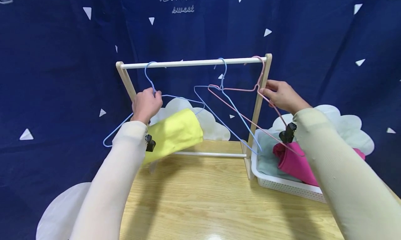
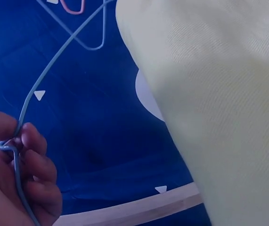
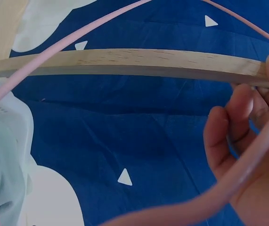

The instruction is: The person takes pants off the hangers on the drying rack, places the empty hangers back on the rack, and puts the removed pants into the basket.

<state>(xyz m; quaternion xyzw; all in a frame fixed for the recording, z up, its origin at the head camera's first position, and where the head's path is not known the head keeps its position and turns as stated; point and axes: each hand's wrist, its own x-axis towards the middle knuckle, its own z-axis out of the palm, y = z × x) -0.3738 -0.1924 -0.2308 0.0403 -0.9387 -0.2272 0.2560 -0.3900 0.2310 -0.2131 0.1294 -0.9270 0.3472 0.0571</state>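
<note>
My left hand [image 1: 145,104] grips the neck of a blue clothes hanger [image 2: 29,94], whose hook loops over the rack's top rail [image 1: 194,63]. A yellow cloth [image 1: 175,132] hangs folded on that hanger and fills the right side of the left wrist view. My right hand [image 1: 285,95] pinches the right wooden post [image 3: 148,61] of the clothes rack between thumb and fingers. A pink hanger [image 3: 30,66] hangs at the right end of the rail, its wire passing in front of that hand. Between them hangs a second blue hanger [image 1: 233,104] with nothing on it.
A white basket [image 1: 288,185] stands on the right of the wooden table [image 1: 194,198], with a magenta cloth [image 1: 294,163] and a grey-green cloth [image 1: 266,160] inside. A navy curtain [image 1: 62,76] with white triangles and clouds hangs behind the rack.
</note>
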